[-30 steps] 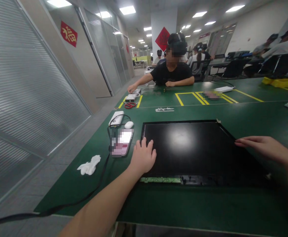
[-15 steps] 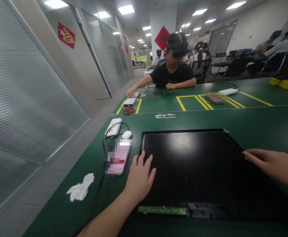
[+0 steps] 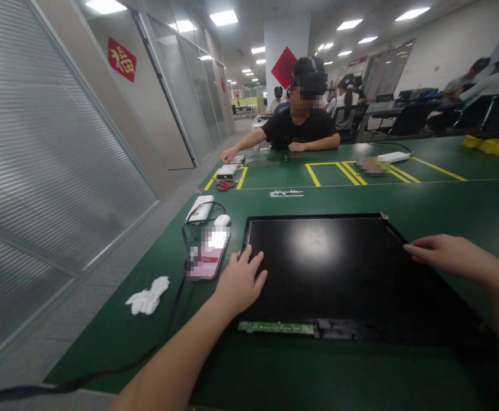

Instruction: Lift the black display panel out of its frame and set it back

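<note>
A large black flat panel (image 3: 335,268) lies face up on the green table (image 3: 343,194). A narrow green circuit strip (image 3: 275,327) runs along its near edge. My left hand (image 3: 240,281) rests flat on the panel's near left corner, fingers stretched out. My right hand (image 3: 440,254) lies on the panel's right edge, fingers extended and close together. Neither hand holds anything.
Left of the panel lie a phone (image 3: 209,255) with a lit screen, a white mouse (image 3: 222,220), a white box (image 3: 200,208), a black cable (image 3: 164,337) and a crumpled white cloth (image 3: 148,297). Red scissors (image 3: 225,185) and a seated person (image 3: 303,117) are across the table. The table's left edge drops to the floor.
The view has tilted up and back again. Both hands keep their places on the panel's left corner and right edge; the panel has not visibly moved.
</note>
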`<state>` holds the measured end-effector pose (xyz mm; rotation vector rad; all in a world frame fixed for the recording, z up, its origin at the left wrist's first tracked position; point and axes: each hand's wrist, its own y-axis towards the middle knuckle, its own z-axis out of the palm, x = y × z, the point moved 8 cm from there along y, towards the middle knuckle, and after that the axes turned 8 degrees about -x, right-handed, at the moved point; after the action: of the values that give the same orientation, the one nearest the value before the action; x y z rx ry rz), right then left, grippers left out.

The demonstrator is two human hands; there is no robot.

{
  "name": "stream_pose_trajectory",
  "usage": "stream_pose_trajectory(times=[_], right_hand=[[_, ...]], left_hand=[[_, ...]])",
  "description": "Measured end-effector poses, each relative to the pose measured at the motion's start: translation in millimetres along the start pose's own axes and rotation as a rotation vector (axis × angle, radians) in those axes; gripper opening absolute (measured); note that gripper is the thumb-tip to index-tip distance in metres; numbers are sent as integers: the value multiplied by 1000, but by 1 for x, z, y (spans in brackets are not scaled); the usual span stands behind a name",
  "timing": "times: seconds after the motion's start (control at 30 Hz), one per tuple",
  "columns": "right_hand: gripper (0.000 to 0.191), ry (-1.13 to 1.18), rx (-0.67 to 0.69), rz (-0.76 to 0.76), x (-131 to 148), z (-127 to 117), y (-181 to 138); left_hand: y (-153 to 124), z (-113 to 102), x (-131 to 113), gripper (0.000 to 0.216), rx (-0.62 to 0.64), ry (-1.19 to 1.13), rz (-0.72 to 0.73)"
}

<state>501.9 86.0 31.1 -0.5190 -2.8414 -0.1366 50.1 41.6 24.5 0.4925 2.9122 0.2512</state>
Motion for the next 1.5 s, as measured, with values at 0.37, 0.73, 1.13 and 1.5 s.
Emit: stream_pose_trajectory(times=[0.37,0.73,1.13,1.5], right_hand=[[41,47,-288,-66,1,-19,-34],[41,76,-326,50,-2,-23,-32],[37,112,-344,77,1,-25,-40],[35,148,-364,52,0,-24,-41]], left_hand=[[14,-9,23,44,-75,-42,-39],[9,-1,32,52,-120,-49,-47],[9,-3,33,52,-65,-160,-91],[9,-3,46,63,-157,-644,-269]])
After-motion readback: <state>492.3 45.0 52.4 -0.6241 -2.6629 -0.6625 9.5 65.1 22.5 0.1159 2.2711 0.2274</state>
